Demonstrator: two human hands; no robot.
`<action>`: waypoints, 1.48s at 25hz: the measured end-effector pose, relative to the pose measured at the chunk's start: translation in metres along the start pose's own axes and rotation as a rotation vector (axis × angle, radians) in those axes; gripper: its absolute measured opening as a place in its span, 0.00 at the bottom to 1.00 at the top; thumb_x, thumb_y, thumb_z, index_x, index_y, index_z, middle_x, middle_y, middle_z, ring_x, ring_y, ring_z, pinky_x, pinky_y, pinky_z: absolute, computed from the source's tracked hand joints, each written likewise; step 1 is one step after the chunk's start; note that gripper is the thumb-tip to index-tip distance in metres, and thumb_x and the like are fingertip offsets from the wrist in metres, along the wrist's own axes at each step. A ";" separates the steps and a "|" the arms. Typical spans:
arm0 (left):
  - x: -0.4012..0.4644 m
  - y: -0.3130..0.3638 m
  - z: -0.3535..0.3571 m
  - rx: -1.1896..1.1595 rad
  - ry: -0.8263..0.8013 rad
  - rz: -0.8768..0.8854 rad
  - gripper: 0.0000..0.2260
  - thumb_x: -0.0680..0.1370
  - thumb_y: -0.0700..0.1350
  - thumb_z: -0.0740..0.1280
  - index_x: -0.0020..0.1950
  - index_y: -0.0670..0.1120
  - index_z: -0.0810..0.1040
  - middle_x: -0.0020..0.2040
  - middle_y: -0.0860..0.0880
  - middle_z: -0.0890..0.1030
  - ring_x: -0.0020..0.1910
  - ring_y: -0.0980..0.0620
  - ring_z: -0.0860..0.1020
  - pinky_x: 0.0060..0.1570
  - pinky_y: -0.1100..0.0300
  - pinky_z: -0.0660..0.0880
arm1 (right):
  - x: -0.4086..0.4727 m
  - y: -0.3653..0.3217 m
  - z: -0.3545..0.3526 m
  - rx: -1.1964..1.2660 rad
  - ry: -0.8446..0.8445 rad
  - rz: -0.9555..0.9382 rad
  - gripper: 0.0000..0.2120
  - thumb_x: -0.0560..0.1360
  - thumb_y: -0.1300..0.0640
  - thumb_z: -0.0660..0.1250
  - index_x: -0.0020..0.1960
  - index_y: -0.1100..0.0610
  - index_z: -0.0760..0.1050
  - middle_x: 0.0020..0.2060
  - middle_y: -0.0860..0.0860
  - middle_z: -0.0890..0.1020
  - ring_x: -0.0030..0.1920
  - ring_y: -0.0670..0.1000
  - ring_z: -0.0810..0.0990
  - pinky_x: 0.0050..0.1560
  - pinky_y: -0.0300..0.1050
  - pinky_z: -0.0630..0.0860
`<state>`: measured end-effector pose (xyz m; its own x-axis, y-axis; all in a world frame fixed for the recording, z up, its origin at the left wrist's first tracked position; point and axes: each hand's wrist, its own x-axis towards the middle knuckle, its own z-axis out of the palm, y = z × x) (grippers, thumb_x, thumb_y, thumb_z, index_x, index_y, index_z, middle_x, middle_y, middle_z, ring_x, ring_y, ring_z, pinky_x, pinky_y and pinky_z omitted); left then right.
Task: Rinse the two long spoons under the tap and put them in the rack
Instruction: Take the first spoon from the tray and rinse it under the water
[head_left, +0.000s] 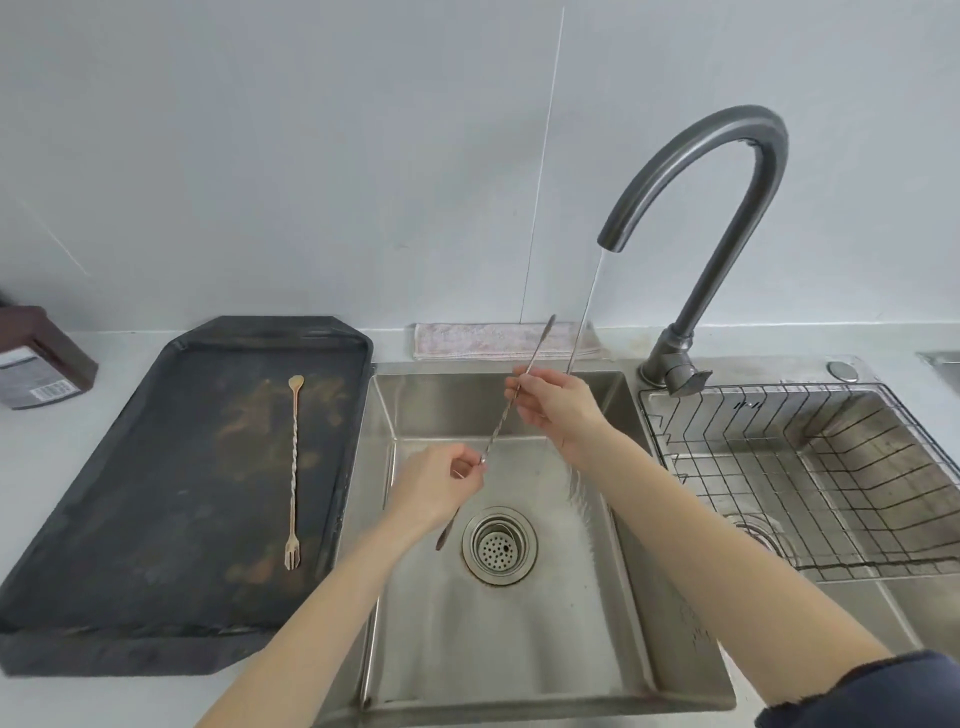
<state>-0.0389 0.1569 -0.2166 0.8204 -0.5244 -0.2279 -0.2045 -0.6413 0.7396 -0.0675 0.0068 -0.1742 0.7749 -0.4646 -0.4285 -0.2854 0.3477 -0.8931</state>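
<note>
Because the left hand (436, 486) and right hand (553, 402) only pinch the thin wet spoon (498, 428) mid-frame, it may slip into the sink (519, 649).

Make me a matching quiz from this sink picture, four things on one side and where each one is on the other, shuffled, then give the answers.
Things:
1. silver spoon
2. gold spoon
3. wire rack
4. folded cloth

Places:
A. lying on the dark tray
B. set in the right-hand sink basin
C. held in both hands, left hand and right hand, over the left basin
D. on the counter against the wall, behind the sink

Pairs: 1-C, 2-A, 3-B, 4-D
</note>
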 end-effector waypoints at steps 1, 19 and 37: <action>0.002 0.003 0.005 -0.006 -0.004 0.006 0.07 0.74 0.42 0.66 0.50 0.43 0.81 0.48 0.45 0.84 0.48 0.48 0.81 0.53 0.58 0.75 | 0.002 -0.007 -0.008 0.018 0.015 -0.009 0.12 0.79 0.66 0.59 0.60 0.66 0.73 0.38 0.51 0.79 0.36 0.45 0.77 0.39 0.34 0.72; 0.028 0.021 0.043 -0.084 -0.042 0.067 0.06 0.76 0.42 0.64 0.47 0.44 0.80 0.38 0.53 0.80 0.41 0.56 0.76 0.51 0.62 0.71 | 0.034 -0.024 -0.046 -0.079 0.009 -0.112 0.10 0.79 0.60 0.62 0.56 0.64 0.77 0.43 0.54 0.83 0.30 0.38 0.83 0.34 0.29 0.80; 0.029 0.065 0.016 -0.368 -0.248 0.131 0.07 0.77 0.39 0.63 0.52 0.49 0.75 0.36 0.51 0.79 0.29 0.64 0.77 0.34 0.73 0.72 | 0.028 0.002 -0.065 -0.535 0.081 -0.261 0.14 0.76 0.62 0.63 0.61 0.55 0.75 0.36 0.50 0.82 0.38 0.49 0.82 0.40 0.30 0.79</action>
<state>-0.0366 0.0907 -0.1848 0.6387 -0.7346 -0.2289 -0.0580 -0.3427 0.9377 -0.0830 -0.0580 -0.1964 0.8182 -0.5473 -0.1759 -0.3520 -0.2349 -0.9060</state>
